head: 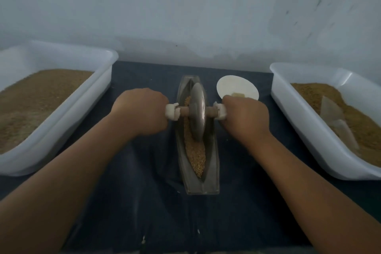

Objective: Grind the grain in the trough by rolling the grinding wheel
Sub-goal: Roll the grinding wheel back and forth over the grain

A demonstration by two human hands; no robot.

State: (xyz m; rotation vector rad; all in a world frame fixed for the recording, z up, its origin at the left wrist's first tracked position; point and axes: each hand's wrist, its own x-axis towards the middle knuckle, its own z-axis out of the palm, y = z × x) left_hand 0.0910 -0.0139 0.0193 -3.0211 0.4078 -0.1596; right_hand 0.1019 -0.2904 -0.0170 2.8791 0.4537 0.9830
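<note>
A narrow boat-shaped metal trough (213,171) lies lengthwise on the dark cloth, centre of view. Tan grain (195,154) fills its groove, mostly toward the near end. A grey metal grinding wheel (198,112) stands upright in the groove near the trough's middle, on a wooden axle with white-wrapped handle ends (172,112). My left hand (142,111) grips the left handle end. My right hand (245,118) grips the right handle end. Both fists sit level, one on each side of the trough.
A white plastic tub (88,97) of brown grain stands at the left. A second white tub (305,121) at the right holds grain and a clear scoop (334,117). A small white dish (237,86) sits behind my right hand. A pale wall rises behind.
</note>
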